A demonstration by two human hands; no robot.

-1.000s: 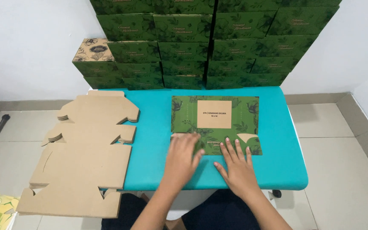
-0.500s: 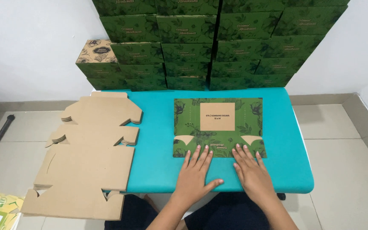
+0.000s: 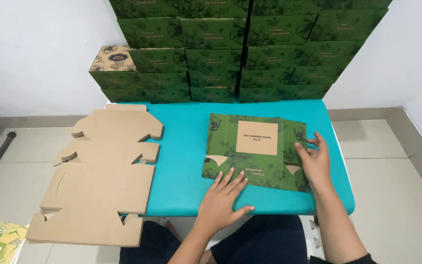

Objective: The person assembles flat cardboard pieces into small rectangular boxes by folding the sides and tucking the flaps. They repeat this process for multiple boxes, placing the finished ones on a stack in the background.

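While a flat green carton blank [image 3: 257,149] is pinned at its near edge by the left hand [image 3: 223,198], palm open, its right flap is pinched by the right hand [image 3: 313,159]; brown blanks [image 3: 103,171] stacked left.

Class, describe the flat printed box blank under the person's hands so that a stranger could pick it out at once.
Find the turquoise table before the wall of stacked green boxes. On its right half lies the green leaf-printed blank with a tan square panel, under the left hand and right hand. The brown blanks beside it are unprinted.
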